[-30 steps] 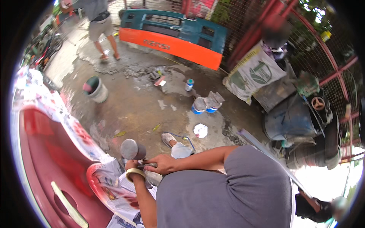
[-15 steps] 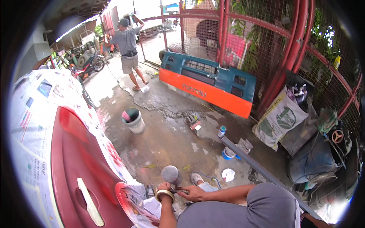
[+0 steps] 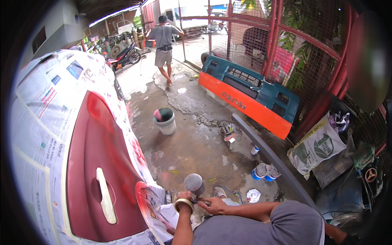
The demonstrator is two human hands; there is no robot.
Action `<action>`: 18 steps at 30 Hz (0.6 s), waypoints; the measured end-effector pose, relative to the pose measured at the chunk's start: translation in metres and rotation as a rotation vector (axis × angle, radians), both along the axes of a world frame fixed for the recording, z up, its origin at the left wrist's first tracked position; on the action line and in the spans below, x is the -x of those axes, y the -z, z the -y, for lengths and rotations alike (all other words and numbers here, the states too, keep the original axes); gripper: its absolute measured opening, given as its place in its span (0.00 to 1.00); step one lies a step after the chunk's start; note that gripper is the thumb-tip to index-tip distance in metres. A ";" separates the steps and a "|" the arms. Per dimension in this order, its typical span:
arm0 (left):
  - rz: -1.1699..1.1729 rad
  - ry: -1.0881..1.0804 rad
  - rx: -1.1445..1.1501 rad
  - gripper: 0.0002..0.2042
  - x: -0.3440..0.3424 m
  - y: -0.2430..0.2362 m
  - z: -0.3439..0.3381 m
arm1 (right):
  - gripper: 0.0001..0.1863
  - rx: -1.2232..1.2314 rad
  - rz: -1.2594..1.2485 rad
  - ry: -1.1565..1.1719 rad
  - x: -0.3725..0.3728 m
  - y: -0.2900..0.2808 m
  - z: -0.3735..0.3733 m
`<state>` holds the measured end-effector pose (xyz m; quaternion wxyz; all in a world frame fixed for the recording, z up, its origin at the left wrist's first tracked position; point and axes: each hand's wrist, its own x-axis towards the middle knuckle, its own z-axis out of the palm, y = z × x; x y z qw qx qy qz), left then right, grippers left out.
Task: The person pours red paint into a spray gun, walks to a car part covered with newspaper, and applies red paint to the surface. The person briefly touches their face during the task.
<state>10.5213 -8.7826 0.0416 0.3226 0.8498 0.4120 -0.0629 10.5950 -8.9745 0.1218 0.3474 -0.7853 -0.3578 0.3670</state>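
My left hand (image 3: 183,197) is closed on a spray gun beneath its grey cup (image 3: 194,183), with a cream roll of tape (image 3: 183,206) around that wrist. My right hand (image 3: 215,206) grips the gun's metal body (image 3: 200,202) just to the right. Beside me at left, a dark red car door (image 3: 90,151) has a taped handle (image 3: 105,196) and is framed by newspaper masking (image 3: 41,143).
A bucket (image 3: 164,126), paint cans (image 3: 265,172) and a small can (image 3: 255,150) stand on wet concrete. A grey rail (image 3: 265,151) crosses at right. A teal-orange bumper (image 3: 241,98) leans by the red mesh fence (image 3: 302,41). A person (image 3: 164,49) stands beyond, near motorcycles (image 3: 126,57).
The view has lifted and turned left, showing more of the masked car and yard. Both hands still hold the spray gun. The other person's raised arms have lowered somewhat since half a second ago.
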 end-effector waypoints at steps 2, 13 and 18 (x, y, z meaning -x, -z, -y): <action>-0.010 0.001 0.007 0.18 0.000 -0.007 0.001 | 0.28 -0.018 0.009 0.005 0.002 -0.002 -0.001; -0.013 0.013 -0.106 0.19 0.001 0.016 -0.006 | 0.26 -0.077 0.011 -0.017 0.001 -0.013 -0.004; 0.002 -0.018 -0.027 0.22 0.001 0.001 0.002 | 0.26 -0.054 -0.022 0.016 0.000 -0.025 -0.001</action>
